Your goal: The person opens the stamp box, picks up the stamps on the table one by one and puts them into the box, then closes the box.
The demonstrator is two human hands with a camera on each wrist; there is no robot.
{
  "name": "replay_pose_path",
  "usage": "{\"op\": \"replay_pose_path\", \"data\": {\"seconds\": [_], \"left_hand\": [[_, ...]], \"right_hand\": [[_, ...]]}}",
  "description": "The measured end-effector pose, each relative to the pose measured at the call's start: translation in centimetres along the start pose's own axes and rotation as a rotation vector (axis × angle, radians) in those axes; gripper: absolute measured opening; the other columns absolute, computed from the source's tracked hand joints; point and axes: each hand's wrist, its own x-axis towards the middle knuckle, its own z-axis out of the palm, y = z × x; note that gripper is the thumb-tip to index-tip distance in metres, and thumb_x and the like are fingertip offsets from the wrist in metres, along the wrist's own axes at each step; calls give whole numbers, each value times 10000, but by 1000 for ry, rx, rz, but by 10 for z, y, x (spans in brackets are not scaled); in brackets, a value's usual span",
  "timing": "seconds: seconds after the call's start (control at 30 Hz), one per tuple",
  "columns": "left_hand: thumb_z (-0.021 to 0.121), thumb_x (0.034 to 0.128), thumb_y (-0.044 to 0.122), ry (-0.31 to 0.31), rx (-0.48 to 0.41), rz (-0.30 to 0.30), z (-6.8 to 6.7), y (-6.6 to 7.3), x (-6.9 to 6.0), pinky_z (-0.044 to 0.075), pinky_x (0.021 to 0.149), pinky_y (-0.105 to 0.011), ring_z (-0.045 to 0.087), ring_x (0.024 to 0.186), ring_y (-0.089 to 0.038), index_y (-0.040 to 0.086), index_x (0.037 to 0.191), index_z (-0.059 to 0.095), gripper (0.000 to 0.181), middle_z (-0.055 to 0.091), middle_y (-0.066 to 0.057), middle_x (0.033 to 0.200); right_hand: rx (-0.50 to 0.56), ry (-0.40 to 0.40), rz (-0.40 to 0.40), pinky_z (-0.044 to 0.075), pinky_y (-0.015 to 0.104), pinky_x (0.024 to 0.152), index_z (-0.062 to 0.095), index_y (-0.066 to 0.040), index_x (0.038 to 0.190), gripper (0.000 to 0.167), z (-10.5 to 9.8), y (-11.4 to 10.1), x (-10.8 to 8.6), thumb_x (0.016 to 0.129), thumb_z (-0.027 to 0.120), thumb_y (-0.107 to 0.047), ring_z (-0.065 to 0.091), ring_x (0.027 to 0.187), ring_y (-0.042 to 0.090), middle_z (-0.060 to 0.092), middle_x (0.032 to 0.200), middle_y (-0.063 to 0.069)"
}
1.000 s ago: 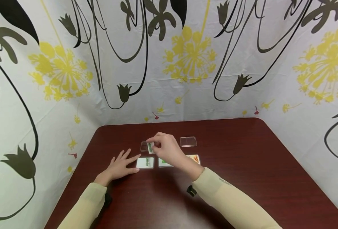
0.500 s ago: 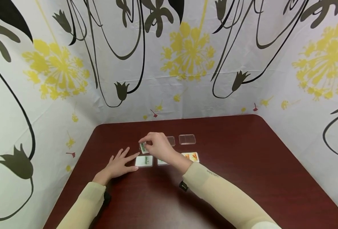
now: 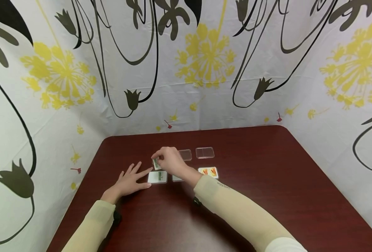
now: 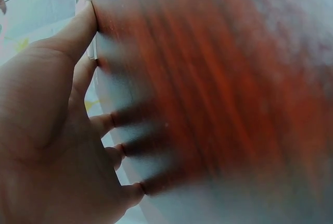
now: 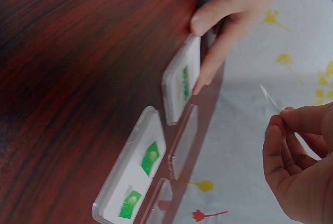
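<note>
My right hand (image 3: pixel 170 161) pinches a small card with green print (image 3: pixel 156 164) between thumb and fingers. In the right wrist view this card (image 5: pixel 268 97) appears nearly edge-on, raised above the table. My left hand (image 3: pixel 127 182) lies spread on the table, its thumb and index finger at the left edge of a flat clear case (image 3: pixel 157 177) holding a white sheet with one green print. A second case (image 5: pixel 135 174), with two green pictures, is mostly covered by my right forearm in the head view. Further right lies a third case with orange pictures (image 3: pixel 208 172).
Behind the cases, clear lids (image 3: pixel 185 154) lie in a row, the right one (image 3: pixel 205 152) fully visible and the left one mostly behind my right hand. The dark red table (image 3: pixel 267 196) meets a patterned curtain (image 3: pixel 161 80) at its back and sides.
My right hand has moved left with the small card, uncovering the middle lid and more of the orange case. My left hand stays at the left case.
</note>
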Motion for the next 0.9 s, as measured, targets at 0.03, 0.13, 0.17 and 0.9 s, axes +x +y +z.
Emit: {"op": "replay_pose_path", "data": {"seconds": [0.03,0.13,0.17,0.9], "left_hand": [[602,928,629,-1,2,0,0,0,0,67,1055,-792,25,1489,-507,307,1581,358,768,87,-206,1662],[599,930,631,-4,3,-7,0,0,0,73,1056,-790,28,1490,-503,314,1579,360,761,83,-203,1664],[595,929,636,-3,4,-6,1,-1,1,76,1054,-791,31,1489,-504,312,1578,364,761,86,-206,1663],[610,914,643,-4,-5,-27,3,-3,2,66,1072,-773,35,1496,-485,195,1565,399,818,97,-193,1665]], "right_hand": [[3,-11,7,429,214,510,794,-184,1085,234,3,2,1,959,645,-54,502,557,93,696,1055,-24],[34,-43,28,442,217,508,794,-190,1075,242,9,6,4,953,646,-43,523,569,92,705,1094,-23],[49,-53,37,449,220,512,795,-192,1067,243,11,7,5,952,646,-39,535,583,89,710,1091,-25],[57,-99,97,481,212,648,813,-186,884,94,39,14,21,851,809,-98,605,748,51,729,953,-78]]}}
